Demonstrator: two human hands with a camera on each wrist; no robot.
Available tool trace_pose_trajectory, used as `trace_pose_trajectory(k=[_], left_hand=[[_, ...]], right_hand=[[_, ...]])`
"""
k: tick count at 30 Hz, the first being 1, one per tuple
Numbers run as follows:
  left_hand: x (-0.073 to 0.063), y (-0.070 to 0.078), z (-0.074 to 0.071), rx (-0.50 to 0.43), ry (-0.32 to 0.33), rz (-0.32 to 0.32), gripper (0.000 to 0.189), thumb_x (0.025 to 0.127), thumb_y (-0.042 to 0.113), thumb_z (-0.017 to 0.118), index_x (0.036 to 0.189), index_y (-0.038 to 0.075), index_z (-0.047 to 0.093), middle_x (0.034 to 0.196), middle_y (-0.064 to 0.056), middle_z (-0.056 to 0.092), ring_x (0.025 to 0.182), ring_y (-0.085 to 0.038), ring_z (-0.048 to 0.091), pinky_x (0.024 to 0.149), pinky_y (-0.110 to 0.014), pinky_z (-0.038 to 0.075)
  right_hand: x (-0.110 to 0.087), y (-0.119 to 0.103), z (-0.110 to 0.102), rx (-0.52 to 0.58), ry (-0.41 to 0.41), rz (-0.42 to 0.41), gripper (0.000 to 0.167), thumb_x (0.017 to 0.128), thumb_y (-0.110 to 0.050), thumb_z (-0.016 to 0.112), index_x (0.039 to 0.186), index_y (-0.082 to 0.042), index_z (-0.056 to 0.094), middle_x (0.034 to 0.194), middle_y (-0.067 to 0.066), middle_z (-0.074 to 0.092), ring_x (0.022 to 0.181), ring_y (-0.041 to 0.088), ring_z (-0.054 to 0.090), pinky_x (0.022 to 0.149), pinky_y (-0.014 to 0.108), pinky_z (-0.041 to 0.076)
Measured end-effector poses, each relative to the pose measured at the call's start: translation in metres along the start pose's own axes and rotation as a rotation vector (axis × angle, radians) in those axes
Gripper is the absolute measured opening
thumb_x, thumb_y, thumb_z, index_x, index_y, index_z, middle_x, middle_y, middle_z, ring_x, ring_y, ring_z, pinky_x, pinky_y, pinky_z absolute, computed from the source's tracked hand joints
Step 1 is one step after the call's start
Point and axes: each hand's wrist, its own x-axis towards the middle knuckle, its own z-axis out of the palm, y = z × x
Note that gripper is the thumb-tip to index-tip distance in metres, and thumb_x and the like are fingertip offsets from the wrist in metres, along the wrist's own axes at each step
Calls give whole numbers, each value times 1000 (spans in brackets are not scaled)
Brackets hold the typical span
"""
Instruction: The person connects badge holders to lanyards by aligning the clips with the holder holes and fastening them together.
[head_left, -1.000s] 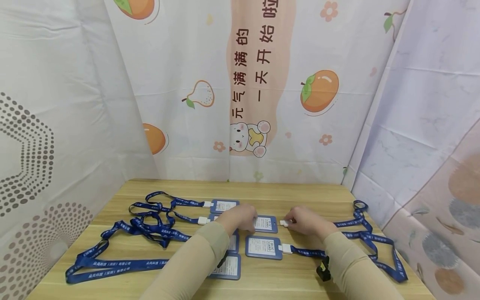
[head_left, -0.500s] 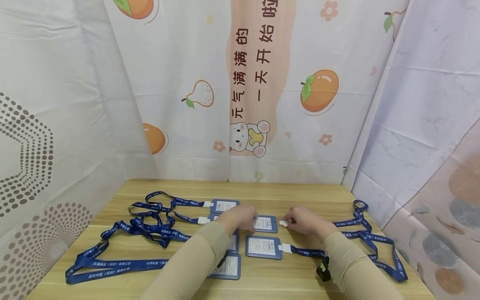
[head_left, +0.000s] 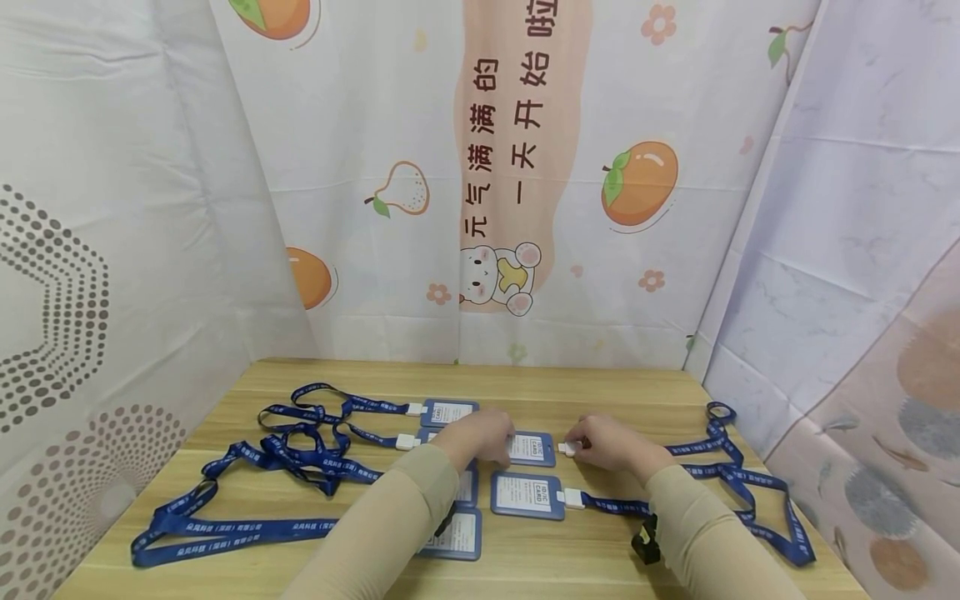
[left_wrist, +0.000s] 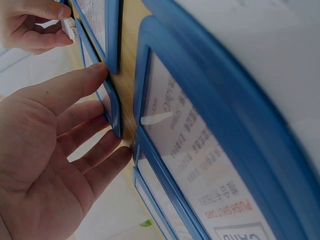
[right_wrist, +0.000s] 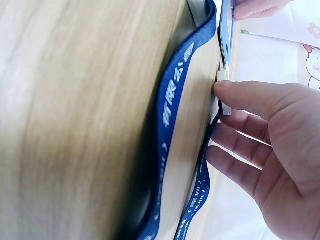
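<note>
My left hand (head_left: pixel 483 435) pinches the left end of a blue-framed badge holder (head_left: pixel 532 448) low over the table. In the left wrist view its thumb lies on the holder's face (left_wrist: pixel 104 97), with the fingers at the far edge. To the right, my right hand (head_left: pixel 609 442) pinches the white clip (head_left: pixel 566 448) of a blue lanyard (head_left: pixel 686 448). The right wrist view has its thumb on top of the clip (right_wrist: pixel 225 100), close to the holder's slotted end. Below them lies another badge holder (head_left: pixel 527 496) with its own clip (head_left: pixel 573 498) and lanyard.
Several more badge holders (head_left: pixel 450 411) form a column on the left, partly behind my left arm. Their blue lanyards (head_left: pixel 225 527) loop across the left side of the wooden table (head_left: pixel 600 383). Printed curtains (head_left: pixel 390 292) hang behind and on both sides.
</note>
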Motion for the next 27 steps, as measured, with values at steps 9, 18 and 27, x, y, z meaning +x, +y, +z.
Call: trace_pose_trajectory(k=[9, 18, 27], left_hand=[[0, 0, 0, -4, -6, -2, 49, 80, 29, 87, 125, 15, 72, 125, 1, 67, 116, -18, 62, 105, -35, 47], [-1, -1, 1, -10, -3, -4, 49, 80, 29, 88, 124, 15, 73, 123, 1, 67, 112, -16, 62, 104, -35, 48], [1, -2, 1, -30, -11, -5, 50, 80, 27, 87, 126, 15, 72, 124, 1, 67, 106, -15, 62, 103, -35, 49]], right_hand=[[-1, -2, 0, -1, 2, 18, 19, 90, -9, 77, 109, -11, 78, 89, -5, 60, 78, 13, 53, 74, 34, 52], [-1, -3, 0, -5, 4, 11, 20, 89, -9, 78, 109, -11, 79, 92, -5, 64, 80, 11, 57, 78, 35, 55], [2, -4, 0, -7, 2, 8, 20, 89, -10, 79, 108, -12, 80, 94, -5, 67, 80, 10, 57, 78, 35, 55]])
